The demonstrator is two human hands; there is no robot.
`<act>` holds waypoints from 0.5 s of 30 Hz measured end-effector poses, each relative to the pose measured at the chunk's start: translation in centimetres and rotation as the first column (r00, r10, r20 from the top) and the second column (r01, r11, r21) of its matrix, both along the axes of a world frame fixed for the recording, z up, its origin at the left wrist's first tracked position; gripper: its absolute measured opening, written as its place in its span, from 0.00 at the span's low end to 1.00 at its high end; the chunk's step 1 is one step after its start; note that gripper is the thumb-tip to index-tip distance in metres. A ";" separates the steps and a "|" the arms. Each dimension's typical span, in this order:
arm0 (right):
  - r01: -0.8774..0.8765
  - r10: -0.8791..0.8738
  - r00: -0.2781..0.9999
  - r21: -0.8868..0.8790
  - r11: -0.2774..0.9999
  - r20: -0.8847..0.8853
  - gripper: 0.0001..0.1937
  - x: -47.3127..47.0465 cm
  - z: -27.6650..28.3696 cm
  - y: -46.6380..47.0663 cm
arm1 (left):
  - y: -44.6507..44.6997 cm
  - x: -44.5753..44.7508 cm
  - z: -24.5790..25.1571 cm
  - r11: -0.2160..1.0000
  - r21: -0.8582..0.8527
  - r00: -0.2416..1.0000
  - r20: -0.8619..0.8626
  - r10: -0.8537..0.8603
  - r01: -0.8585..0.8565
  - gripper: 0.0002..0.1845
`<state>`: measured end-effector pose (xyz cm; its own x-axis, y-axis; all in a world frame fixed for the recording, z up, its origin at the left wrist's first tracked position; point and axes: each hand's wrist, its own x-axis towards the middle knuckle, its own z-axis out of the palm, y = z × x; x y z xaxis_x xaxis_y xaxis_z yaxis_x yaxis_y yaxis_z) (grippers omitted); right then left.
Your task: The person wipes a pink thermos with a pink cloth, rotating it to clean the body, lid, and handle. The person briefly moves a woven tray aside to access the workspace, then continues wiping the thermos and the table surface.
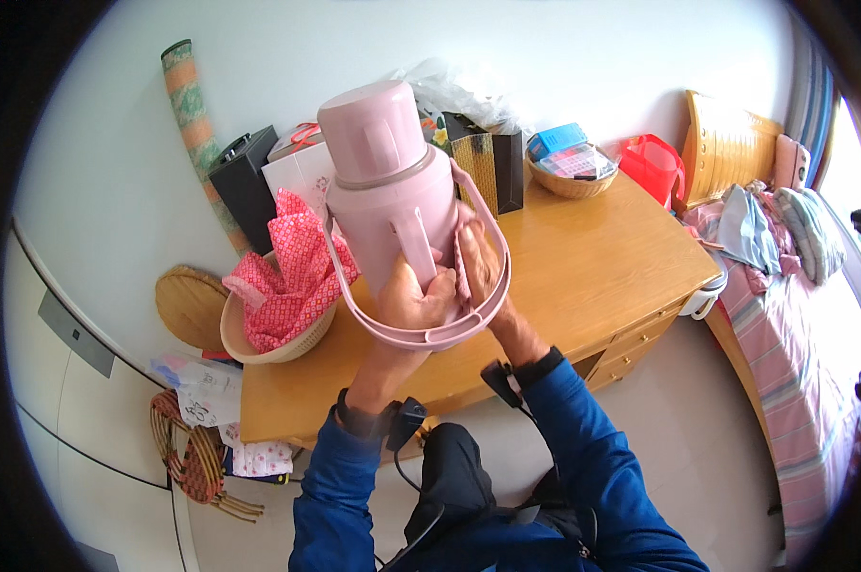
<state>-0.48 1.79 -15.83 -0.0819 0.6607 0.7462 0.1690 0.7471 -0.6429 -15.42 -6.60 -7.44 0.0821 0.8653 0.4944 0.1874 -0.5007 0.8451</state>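
A pink thermos flask with a cup-shaped lid is held up over the wooden desk, its carrying handle hanging towards me. My left hand grips the side handle of the flask. Against the right side of the flask, my right hand presses a pink cloth, mostly hidden by the fingers. Left of the flask, a red and pink patterned cloth lies bunched in a beige plastic basket.
On the wooden desk stand a black case, paper bags and a wicker basket of boxes. A red bag is beyond its right end. A bed is at right, a rattan chair at lower left.
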 end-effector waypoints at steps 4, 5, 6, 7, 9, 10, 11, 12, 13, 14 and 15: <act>0.265 -0.380 0.922 0.597 0.757 0.073 0.38 -1.4 0.1 -0.8 | -0.1 -0.1 0.2 0.999 -0.037 1.000 0.011 0.006 -0.006 0.20; 0.159 -0.235 0.954 0.348 0.924 0.188 0.37 -1.2 -1.4 -2.1 | -0.3 -0.2 0.3 0.998 -0.060 1.000 -0.001 0.030 -0.030 0.19; 0.058 -0.041 0.973 -0.066 0.996 0.225 0.36 -1.0 -3.1 -3.3 | -0.4 -0.3 0.5 0.999 -0.037 1.000 0.004 0.015 -0.015 0.20; 0.009 0.034 0.990 -0.298 0.955 0.139 0.34 -1.1 -4.7 -4.3 | -0.5 -0.5 0.6 1.000 -0.028 1.000 -0.010 -0.001 0.000 0.20; 0.118 -0.058 0.983 -0.364 0.924 0.172 0.30 -1.2 -7.1 -6.4 | -0.5 -0.7 1.0 0.999 -0.004 0.999 -0.039 -0.036 0.036 0.20; 0.207 -0.147 0.967 -0.307 0.929 0.206 0.27 -1.2 -7.7 -7.2 | -0.7 -0.8 1.0 0.997 -0.022 0.998 0.007 -0.070 0.070 0.20; 0.260 -0.170 0.944 -0.322 0.910 0.283 0.24 -1.1 -8.0 -7.9 | -0.7 -0.8 1.1 0.997 -0.038 0.997 0.007 -0.071 0.071 0.20; 0.303 -0.191 0.920 -0.311 0.901 0.343 0.22 -0.8 -7.9 -8.6 | -0.8 -0.9 1.1 0.996 -0.051 0.997 0.007 -0.076 0.076 0.20; 0.337 -0.226 0.899 -0.262 0.905 0.376 0.20 -0.5 -7.6 -9.2 | -0.9 -1.2 1.1 0.995 -0.043 0.996 0.017 -0.089 0.090 0.20; 0.354 -0.219 0.868 -0.246 0.902 0.446 0.15 0.0 -7.3 -9.8 | -1.0 -1.5 1.1 0.994 -0.070 0.996 0.047 -0.081 0.084 0.21; 0.351 -0.220 0.852 -0.207 0.913 0.475 0.15 0.6 -6.9 -10.2 | -1.0 -2.0 1.1 0.989 -0.127 0.996 0.043 -0.073 0.078 0.21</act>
